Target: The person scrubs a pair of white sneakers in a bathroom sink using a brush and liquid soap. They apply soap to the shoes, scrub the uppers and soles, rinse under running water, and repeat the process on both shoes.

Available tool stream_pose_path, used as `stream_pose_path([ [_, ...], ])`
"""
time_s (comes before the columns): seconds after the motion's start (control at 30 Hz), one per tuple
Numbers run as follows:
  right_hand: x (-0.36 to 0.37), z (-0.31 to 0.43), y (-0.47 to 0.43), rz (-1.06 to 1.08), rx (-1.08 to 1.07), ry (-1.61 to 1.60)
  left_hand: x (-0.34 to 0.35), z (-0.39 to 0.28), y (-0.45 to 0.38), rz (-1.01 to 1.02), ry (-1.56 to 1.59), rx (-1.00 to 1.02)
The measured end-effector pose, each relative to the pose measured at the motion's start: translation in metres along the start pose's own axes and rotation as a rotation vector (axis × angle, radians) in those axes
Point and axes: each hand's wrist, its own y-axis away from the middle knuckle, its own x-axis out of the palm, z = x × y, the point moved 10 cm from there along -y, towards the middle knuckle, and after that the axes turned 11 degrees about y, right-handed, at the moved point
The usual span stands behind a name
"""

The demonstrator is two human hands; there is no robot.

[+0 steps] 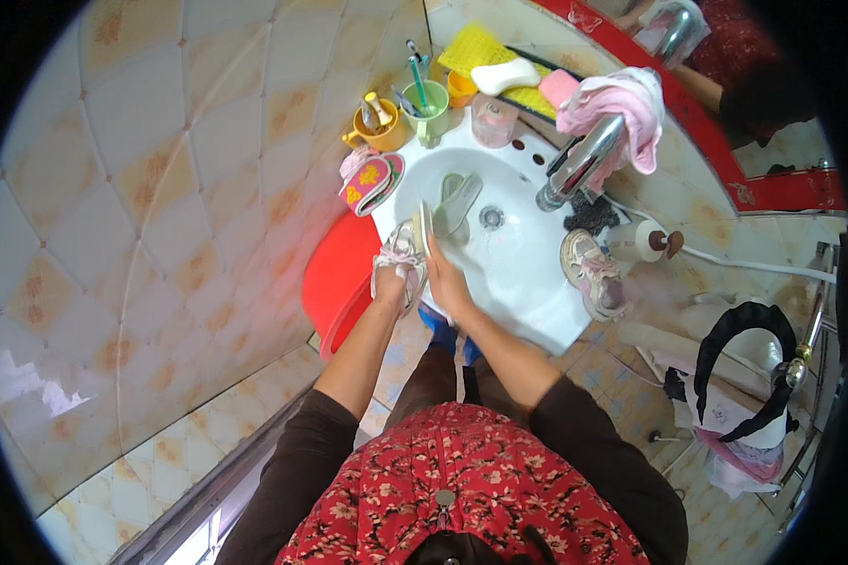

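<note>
My left hand point(393, 282) holds a pale sneaker point(401, 251) with pinkish laces over the sink's left front edge; its fingers are partly inside the shoe. My right hand point(446, 275) grips a pale brush point(422, 227) against the side of the sneaker. In the white washbasin point(519, 261), beyond my hands, lies a pair of light green insoles point(458, 201), one partly over the other, near the drain. A second sneaker point(593, 274), worn and pale with pink laces, sits on the right rim of the basin.
A red plastic tub point(339, 275) stands left of the basin. Behind it are a yellow mug point(381, 127), a green mug point(431, 109) with toothbrushes and a clear container point(493, 121). A pink cloth point(618, 113) drapes the chrome faucet point(583, 161). A pump bottle point(636, 241) lies at right.
</note>
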Motion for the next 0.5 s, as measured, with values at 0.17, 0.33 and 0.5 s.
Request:
stream_pose_path([
  [0.17, 0.008, -0.028, 0.057, -0.069, -0.061, -0.072, 0.014, -0.002, 0.006, -0.001, 0.057, -0.088],
  [0.33, -0.001, -0.033, -0.025, -0.015, 0.016, 0.036, 0.006, 0.009, -0.002, 0.044, 0.030, -0.044],
  [0.5, 0.011, -0.050, 0.070, -0.157, -0.130, -0.105, 0.017, -0.008, 0.014, -0.019, 0.073, -0.088],
])
